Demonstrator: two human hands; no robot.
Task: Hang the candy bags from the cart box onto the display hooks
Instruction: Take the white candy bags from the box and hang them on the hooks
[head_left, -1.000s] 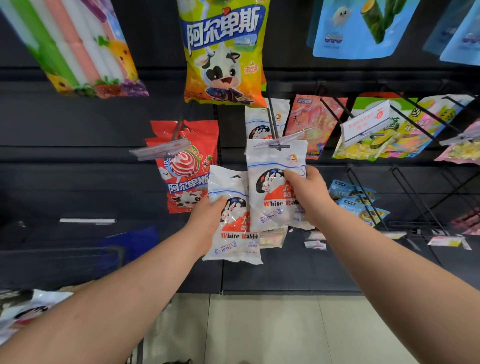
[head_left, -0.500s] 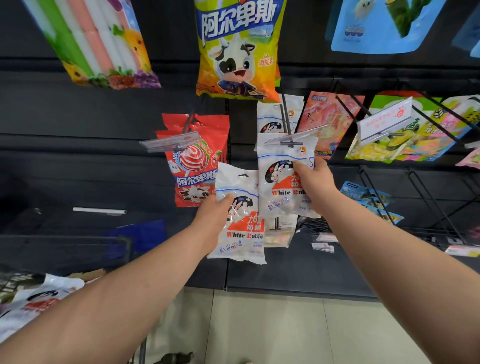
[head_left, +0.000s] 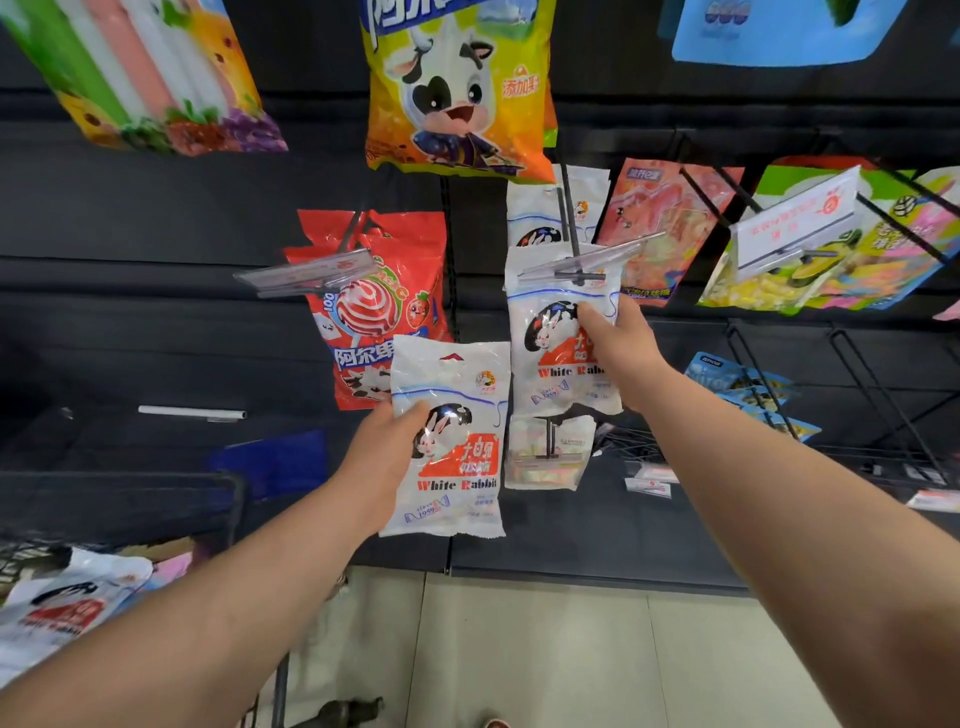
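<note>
My right hand (head_left: 621, 348) grips a white White Rabbit candy bag (head_left: 556, 332) at the front end of a black display hook (head_left: 571, 223); the bag's top sits at the hook's clear price tag holder (head_left: 592, 257). Another White Rabbit bag (head_left: 540, 208) hangs further back on the same hook. My left hand (head_left: 387, 452) holds a second White Rabbit bag (head_left: 452, 441) by its left edge, lower and to the left, away from the hook. More White Rabbit bags (head_left: 57, 608) lie in the cart at bottom left.
A red lollipop bag (head_left: 379, 312) hangs on the hook to the left. A yellow cow bag (head_left: 457, 88) hangs above. Colourful bags (head_left: 831, 244) fill the hooks to the right. Bare black hooks (head_left: 883, 395) stick out at lower right. The cart's dark rim (head_left: 119, 483) is at left.
The view has tilted down a little, so the display sits higher in frame. My left hand has lowered its bag slightly away from the bag at the hook.
</note>
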